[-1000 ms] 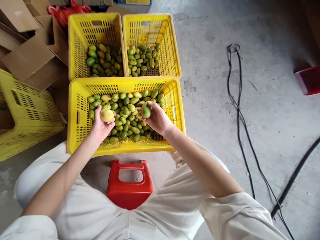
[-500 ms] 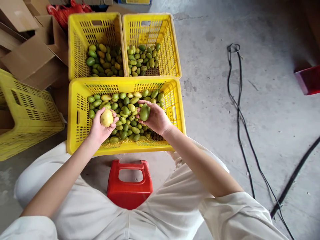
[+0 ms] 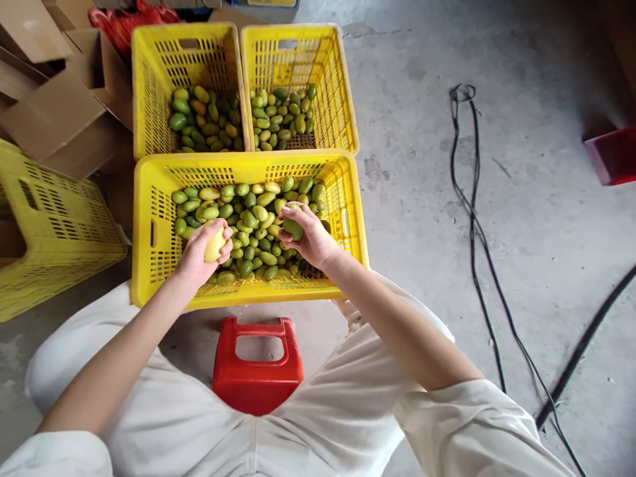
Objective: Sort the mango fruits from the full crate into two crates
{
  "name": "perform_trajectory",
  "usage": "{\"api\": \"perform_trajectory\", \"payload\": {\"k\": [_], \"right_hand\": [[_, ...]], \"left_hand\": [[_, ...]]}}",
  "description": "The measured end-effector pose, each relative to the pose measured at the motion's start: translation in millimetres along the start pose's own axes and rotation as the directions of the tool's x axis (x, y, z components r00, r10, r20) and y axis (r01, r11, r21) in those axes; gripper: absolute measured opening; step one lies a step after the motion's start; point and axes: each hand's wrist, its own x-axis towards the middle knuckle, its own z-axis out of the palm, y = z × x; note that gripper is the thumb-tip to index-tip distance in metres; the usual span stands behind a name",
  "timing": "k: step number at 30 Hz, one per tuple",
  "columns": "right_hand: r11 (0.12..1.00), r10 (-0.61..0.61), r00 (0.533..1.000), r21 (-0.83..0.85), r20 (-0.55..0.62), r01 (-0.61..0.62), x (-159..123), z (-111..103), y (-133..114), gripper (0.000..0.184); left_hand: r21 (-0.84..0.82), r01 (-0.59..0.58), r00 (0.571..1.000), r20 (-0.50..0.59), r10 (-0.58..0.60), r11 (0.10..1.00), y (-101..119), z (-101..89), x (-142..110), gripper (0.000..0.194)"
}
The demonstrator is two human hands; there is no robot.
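Note:
My left hand (image 3: 197,257) is closed around a smooth yellow fruit (image 3: 214,245), fingers wrapped over its right side. My right hand (image 3: 313,240) grips a green oval fruit (image 3: 293,229) between the thumb and curled fingers. Both hands hover over the near yellow plastic crate (image 3: 248,297), which holds a layer of loose green and yellow-green fruit (image 3: 256,242). Part of that layer is hidden behind my hands. The exact kind of fruit is unclear; the pieces look like small mangoes.
Behind stand two more yellow crates, left (image 3: 144,93) and right (image 3: 348,99), each holding similar fruit. Another yellow crate (image 3: 64,232) and cardboard boxes (image 3: 59,119) are at the left. A red plastic stool (image 3: 258,384) sits between my legs. Black cables (image 3: 474,199) cross the floor at right.
My left fingers have curled more tightly over the yellow fruit as that hand turned. My right hand has rolled over the green fruit, its fingers closing further around it.

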Motion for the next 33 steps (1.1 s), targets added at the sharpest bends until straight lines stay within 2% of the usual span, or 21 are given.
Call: {"api": "perform_trajectory", "payload": {"k": [5,7,10,11,13,18,20,25,29,33], "right_hand": [[1.0,-0.012,1.0,-0.004,0.023,0.012,2.8,0.9,0.4,0.058],[1.0,-0.01,1.0,0.014,0.021,0.01,4.1,1.4,-0.8,0.054],[0.998,-0.013,1.0,0.055,0.017,0.013,5.0,2.1,-2.7,0.039],[0.998,-0.019,1.0,0.067,0.017,0.018,5.1,2.2,-2.8,0.033],[0.995,-0.038,0.999,0.088,0.015,0.037,5.7,2.1,-1.8,0.026],[0.983,-0.068,0.993,0.166,-0.097,0.084,11.1,-2.1,6.1,0.045],[0.983,-0.061,0.992,0.168,-0.112,0.08,14.0,-4.6,7.7,0.044],[0.964,0.059,0.992,0.263,-0.108,-0.029,16.0,-7.5,5.1,0.019],[0.939,0.099,0.993,0.336,-0.069,-0.07,13.2,-7.4,2.7,0.029],[0.944,0.126,0.991,0.313,-0.036,-0.109,9.8,-5.3,-0.8,0.042]], "left_hand": [[-0.021,0.094,0.996,0.0,-0.094,0.995,2.5,-2.1,5.5,0.06],[-0.04,0.098,0.995,-0.002,-0.098,0.994,2.7,-2.3,6.7,0.05],[-0.031,0.076,0.997,0.021,-0.076,0.997,0.5,-2.5,7.1,0.024],[-0.023,0.065,0.997,0.031,-0.064,0.998,-0.9,-3.1,7.4,0.023],[-0.012,0.031,0.999,0.039,-0.03,0.999,-5.0,-5.7,9.1,0.031],[-0.011,-0.087,0.996,-0.015,0.087,0.996,-17.5,-18.7,19.5,0.06],[-0.022,-0.115,0.993,-0.037,0.114,0.993,-20.5,-22.8,23.0,0.063],[-0.083,-0.091,0.992,-0.099,0.082,0.992,-15.8,-20.7,23.2,0.047],[-0.144,-0.001,0.996,-0.088,-0.012,0.99,-6.5,-12.3,16.9,0.029],[-0.136,0.079,0.994,-0.062,-0.088,0.988,-2.9,-6.2,10.3,0.02]]}}
